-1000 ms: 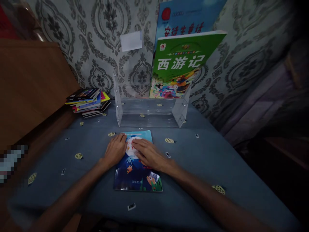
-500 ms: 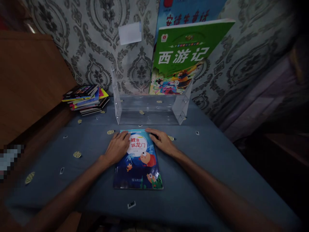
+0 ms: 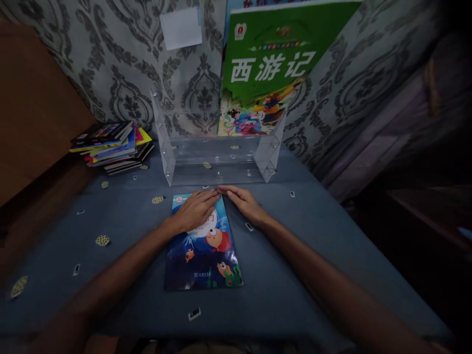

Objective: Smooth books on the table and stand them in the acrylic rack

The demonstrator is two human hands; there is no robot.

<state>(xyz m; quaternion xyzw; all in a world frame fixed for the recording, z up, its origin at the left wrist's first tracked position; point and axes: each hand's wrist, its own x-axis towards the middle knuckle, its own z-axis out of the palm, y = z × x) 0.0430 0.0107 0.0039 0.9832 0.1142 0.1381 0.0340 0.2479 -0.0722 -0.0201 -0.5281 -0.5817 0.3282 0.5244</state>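
A blue picture book [image 3: 206,260] with orange fish on its cover lies shut on the cloth, its title mostly hidden. Across its upper part rests my left hand [image 3: 197,209], palm down with fingers stretched toward the top right corner. My right hand [image 3: 243,201] is at that same corner, its fingers extended and the fingertips meeting the book's edge beside my left fingertips. Just beyond the book stands a clear acrylic rack [image 3: 217,172]. A green book [image 3: 273,64] leans upright in the rack's right half, with a blue book partly visible behind it.
Several books [image 3: 114,145] form a messy stack at the back left of the table [image 3: 287,265], which has a grey-blue patterned cloth. A white paper [image 3: 180,28] is at the rack's upper left, before patterned wallpaper. A brown wooden panel [image 3: 37,108] borders the left side.
My left hand has slid right over the book's title toward its top right corner. My right hand stays near that corner. The view has shifted slightly, with the book still flat.
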